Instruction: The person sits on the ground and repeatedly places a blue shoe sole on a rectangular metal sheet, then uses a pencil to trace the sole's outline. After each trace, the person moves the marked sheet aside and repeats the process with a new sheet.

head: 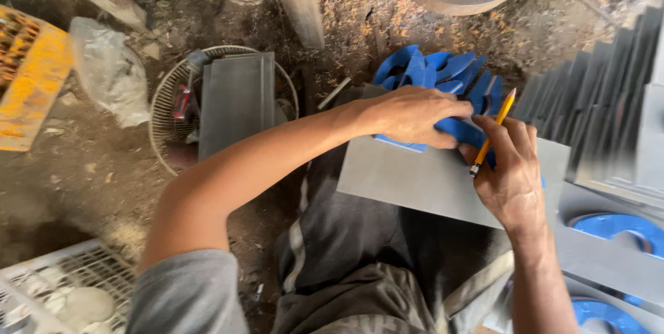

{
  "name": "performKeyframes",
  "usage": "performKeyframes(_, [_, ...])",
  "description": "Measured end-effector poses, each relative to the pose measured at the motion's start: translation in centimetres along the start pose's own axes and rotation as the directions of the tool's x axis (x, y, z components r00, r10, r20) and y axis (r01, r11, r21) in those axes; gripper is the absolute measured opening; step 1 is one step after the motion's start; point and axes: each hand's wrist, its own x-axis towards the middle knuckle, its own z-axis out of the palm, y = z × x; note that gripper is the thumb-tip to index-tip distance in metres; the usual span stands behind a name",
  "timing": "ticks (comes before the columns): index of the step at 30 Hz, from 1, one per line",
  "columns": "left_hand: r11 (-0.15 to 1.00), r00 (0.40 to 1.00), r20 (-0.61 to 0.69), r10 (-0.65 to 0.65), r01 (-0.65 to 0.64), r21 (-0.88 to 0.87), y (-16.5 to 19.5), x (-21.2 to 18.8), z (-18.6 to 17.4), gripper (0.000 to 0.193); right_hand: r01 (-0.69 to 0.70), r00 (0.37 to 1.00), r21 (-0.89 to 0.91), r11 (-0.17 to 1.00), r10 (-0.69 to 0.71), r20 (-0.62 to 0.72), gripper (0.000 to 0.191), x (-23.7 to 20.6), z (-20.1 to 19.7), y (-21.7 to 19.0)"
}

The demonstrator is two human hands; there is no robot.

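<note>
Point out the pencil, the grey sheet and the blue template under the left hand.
pencil (pixel 492 132), head view, middle of the yellow shaft.
grey sheet (pixel 415 178), head view, bare face left of the right hand.
blue template (pixel 462 132), head view, part showing beyond the left hand's fingers.

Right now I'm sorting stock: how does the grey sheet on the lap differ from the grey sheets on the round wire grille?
The grey flat sheet on the lap has the left hand pressing a blue cut-out shape on it, beside the right hand with a yellow pencil; the grey sheets stacked on the round wire grille lie untouched. The lap sheet is single, the others piled. Both are plain grey and rectangular.
</note>
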Motion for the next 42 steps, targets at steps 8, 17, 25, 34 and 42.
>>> performKeyframes(8, [0.993, 0.993, 0.033, -0.112, 0.110, 0.038, 1.2, -0.1, -1.2, 0.050, -0.333, 0.763, 0.458, 0.824, 0.521, -0.383, 0.022, -5.9, -4.2, 6.4])
performKeyframes(17, [0.994, 0.998, -0.035, -0.050, 0.054, 0.098, 1.3, -0.6, -1.0, 0.051, -0.512, 0.585, 0.561, 0.651, 0.742, -0.327, 0.030, -11.6, -1.5, 7.4])
performKeyframes(25, [0.994, 0.997, -0.015, -0.076, 0.077, 0.080, 0.9, -0.6, -0.8, 0.051, -0.337, 0.562, 0.733, 0.590, 0.751, -0.346, 0.040, -11.6, -1.4, 7.2])
performKeyframes(34, [0.987, 0.988, 0.035, -0.152, 0.154, -0.046, 1.9, -0.5, -1.3, 0.040, -0.119, 0.755, 0.876, 0.466, 0.616, -0.225, 0.021, -12.7, -2.3, 7.8])
performKeyframes(42, [0.995, 0.996, 0.017, -0.090, 0.091, -0.038, 1.6, -0.4, -1.2, 0.043, -0.400, 0.795, 0.754, 0.521, 0.607, 0.004, 0.017, -10.8, -2.5, 9.7])
